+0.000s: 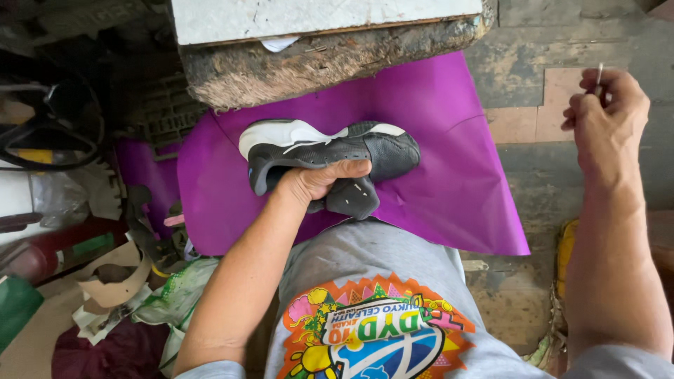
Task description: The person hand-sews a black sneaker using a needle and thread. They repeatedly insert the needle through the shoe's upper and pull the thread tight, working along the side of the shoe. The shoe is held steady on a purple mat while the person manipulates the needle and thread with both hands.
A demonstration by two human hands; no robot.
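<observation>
Your left hand [319, 181] covers the middle of the black and white shoe [330, 151], so its opening and the part under your palm stay hidden. Your right hand [607, 112] pinches a thin metal tool [599, 76]; only a short tip shows, too small to tell its kind. The purple sheet [449, 161] runs under the worn block [316, 60] at the top. Clutter at the left [105, 281] is cut off by the edge.

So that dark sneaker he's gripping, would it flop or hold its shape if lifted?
The sneaker probably holds its shape along the thick white sole, while the upper looks soft: it dents under the left hand. It likely feels light, since one hand pins it on the purple sheet.
</observation>
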